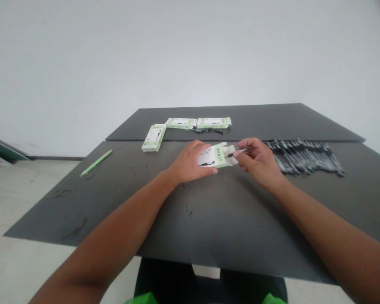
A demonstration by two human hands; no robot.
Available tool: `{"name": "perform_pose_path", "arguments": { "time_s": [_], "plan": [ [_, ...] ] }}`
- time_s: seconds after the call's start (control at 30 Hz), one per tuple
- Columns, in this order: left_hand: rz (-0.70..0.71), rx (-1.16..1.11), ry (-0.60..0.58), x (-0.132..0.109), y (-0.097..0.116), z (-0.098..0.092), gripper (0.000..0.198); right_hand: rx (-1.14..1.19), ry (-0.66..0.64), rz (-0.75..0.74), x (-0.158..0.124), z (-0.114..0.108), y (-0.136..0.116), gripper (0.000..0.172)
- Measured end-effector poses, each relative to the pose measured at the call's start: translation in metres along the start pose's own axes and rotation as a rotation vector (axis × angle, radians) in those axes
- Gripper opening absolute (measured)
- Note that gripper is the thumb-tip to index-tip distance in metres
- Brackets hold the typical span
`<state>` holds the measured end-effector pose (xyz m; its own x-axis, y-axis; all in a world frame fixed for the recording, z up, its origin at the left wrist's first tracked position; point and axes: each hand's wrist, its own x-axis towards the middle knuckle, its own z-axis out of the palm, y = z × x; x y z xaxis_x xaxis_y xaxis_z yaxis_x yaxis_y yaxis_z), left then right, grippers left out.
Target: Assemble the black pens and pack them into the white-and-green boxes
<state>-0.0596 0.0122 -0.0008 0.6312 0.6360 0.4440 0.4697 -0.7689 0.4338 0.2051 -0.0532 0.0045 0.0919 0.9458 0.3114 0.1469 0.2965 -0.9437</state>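
Note:
My left hand (191,164) is wrapped round a small white and green pen box (215,156), tilted above the table with its open flaps to the right. Between thumb and fingertips, my right hand (258,159) pinches a black pen (237,153). The pen's left end is at the mouth of the box; how far inside it reaches is hidden. Just right of my right hand lies a row of many clear and black pens (307,156), side by side on the table.
Beyond my hands are three more pen boxes, one angled (154,137) and two end to end (181,123), (213,122). A few black pens (205,131) lie before them. A green pen-like stick (96,162) lies at left on the dark table (193,219). A wall stands behind.

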Motion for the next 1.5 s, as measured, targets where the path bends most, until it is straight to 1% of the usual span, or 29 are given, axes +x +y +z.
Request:
{"name": "perform_pose_path", "arguments": {
  "time_s": [0.33,0.5,0.7,0.77,0.83,0.9,0.97,1.07,1.13,1.23,1.33,1.5],
  "plan": [
    [-0.010,0.004,0.001,0.000,-0.001,0.001,0.085,-0.031,0.002,-0.002,0.000,-0.001,0.001,0.037],
    [-0.009,0.007,-0.001,0.000,-0.001,0.001,0.086,-0.062,-0.019,-0.018,0.001,-0.002,0.007,0.037],
    [-0.007,0.005,0.000,0.000,-0.002,0.002,0.085,-0.209,-0.045,-0.110,0.001,-0.004,0.009,0.035],
    [-0.004,0.003,0.002,0.000,-0.002,0.002,0.085,-0.236,-0.057,-0.134,0.000,-0.005,0.006,0.039],
    [-0.005,0.002,0.001,0.000,-0.002,0.002,0.085,-0.240,-0.074,-0.130,0.000,-0.006,0.003,0.047],
    [-0.008,0.004,-0.002,0.000,-0.002,0.001,0.085,-0.209,-0.080,-0.095,-0.001,-0.006,0.002,0.053],
    [-0.011,0.006,-0.001,0.000,-0.002,0.001,0.086,-0.137,-0.065,-0.046,-0.001,-0.005,0.003,0.054],
    [-0.004,0.006,0.002,0.000,-0.002,0.001,0.087,-0.012,-0.037,0.019,-0.002,-0.002,0.005,0.048],
    [-0.001,0.004,0.001,0.000,-0.001,0.001,0.086,0.030,-0.044,0.039,-0.002,-0.001,0.004,0.042],
    [-0.003,0.004,-0.002,0.000,-0.001,0.001,0.085,-0.011,-0.062,0.015,-0.002,-0.001,0.001,0.037],
    [-0.018,0.007,-0.010,0.000,-0.001,0.001,0.086,-0.079,-0.056,-0.024,-0.001,-0.002,-0.001,0.037],
    [-0.031,0.003,-0.017,0.000,0.001,0.000,0.085,-0.043,-0.030,0.006,-0.001,-0.004,0.001,0.035]
  ]
}}
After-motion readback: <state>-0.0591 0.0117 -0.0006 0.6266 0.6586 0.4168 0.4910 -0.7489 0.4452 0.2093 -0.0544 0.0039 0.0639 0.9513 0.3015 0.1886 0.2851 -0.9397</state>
